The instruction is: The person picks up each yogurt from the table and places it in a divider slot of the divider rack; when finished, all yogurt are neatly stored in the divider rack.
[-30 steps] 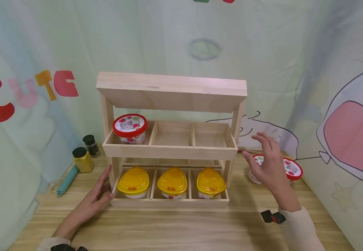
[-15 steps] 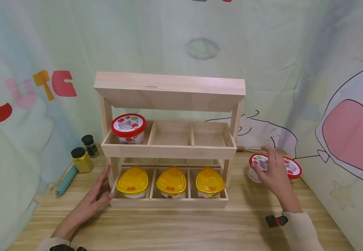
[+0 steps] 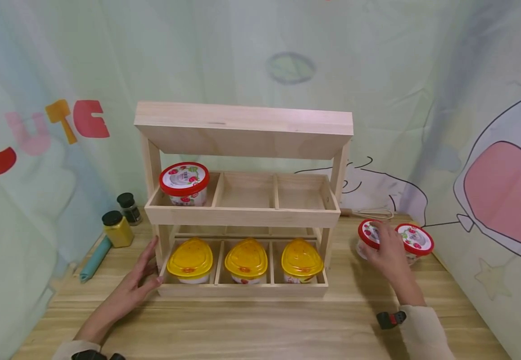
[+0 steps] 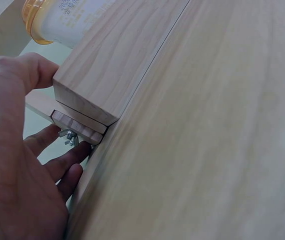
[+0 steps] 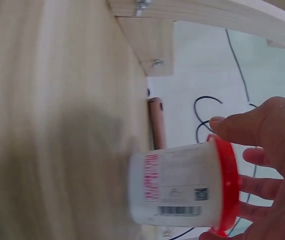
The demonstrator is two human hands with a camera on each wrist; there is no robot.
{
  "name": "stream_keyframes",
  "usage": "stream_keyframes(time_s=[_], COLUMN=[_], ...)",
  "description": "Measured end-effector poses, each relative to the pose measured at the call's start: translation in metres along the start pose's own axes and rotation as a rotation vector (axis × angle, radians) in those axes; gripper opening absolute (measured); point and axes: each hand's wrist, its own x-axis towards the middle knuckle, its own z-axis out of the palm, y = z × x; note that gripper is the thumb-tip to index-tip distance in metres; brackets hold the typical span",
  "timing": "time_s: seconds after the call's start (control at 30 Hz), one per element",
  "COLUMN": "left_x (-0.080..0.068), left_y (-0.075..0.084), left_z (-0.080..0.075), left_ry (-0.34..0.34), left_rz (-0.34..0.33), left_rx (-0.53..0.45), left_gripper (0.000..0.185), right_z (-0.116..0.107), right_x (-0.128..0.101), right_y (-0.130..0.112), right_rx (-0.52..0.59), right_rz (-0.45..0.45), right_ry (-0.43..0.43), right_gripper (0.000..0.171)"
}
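A two-tier wooden rack (image 3: 242, 218) stands on the table. My left hand (image 3: 135, 287) rests against the lower left corner of it; in the left wrist view the thumb touches the tray's edge and the fingers lie beside a wing nut (image 4: 71, 137). At the right, my right hand (image 3: 391, 255) is round the lid of a red-lidded tub (image 3: 365, 236), thumb at the rim and fingertips partly hidden behind the lid. This tub (image 5: 177, 187) is upright on or just over the table. Another red-lidded tub (image 3: 415, 240) stands beside it.
One red-lidded tub (image 3: 184, 182) sits in the upper tier's left compartment. Yellow-lidded tubs (image 3: 246, 260) fill the lower tier's three compartments. Left of the rack lie two black-capped jars (image 3: 118, 231) and a teal roll (image 3: 95, 260). A whisk (image 3: 373, 214) lies behind the right tubs.
My right hand has come down and slightly left from above the tubs, and its fingers have closed in on the nearer tub's lid. My left hand has stayed at the rack.
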Motion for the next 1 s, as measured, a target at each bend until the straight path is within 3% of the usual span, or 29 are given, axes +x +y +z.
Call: stream_keyframes(time_s=[0.2, 0.47, 0.63, 0.8, 1.0], left_x=[0.0, -0.001, -0.001, -0.001, -0.001], left_y=[-0.001, -0.002, -0.003, -0.004, -0.004], left_z=[0.0, 0.0, 0.001, 0.001, 0.001], left_ry=[-0.003, 0.0, 0.001, 0.001, 0.003], left_rz=[0.01, 0.02, 0.034, 0.037, 0.041], left_rx=[-0.021, -0.03, -0.04, -0.042, -0.042], left_gripper=[0.099, 0.099, 0.099, 0.099, 0.099], right_z=[0.011, 0.025, 0.028, 0.02, 0.002], right_x=[-0.001, 0.0, -0.001, 0.002, 0.004], right_y=[0.006, 0.011, 0.012, 0.006, -0.012], right_rx=[-0.006, 0.016, 0.061, 0.082, 0.08], right_rz=[0.024, -0.003, -0.097, -0.178, -0.16], right_ry=[0.022, 0.167, 0.295, 0.393, 0.404], right_gripper=[0.055, 0.04, 0.035, 0.035, 0.038])
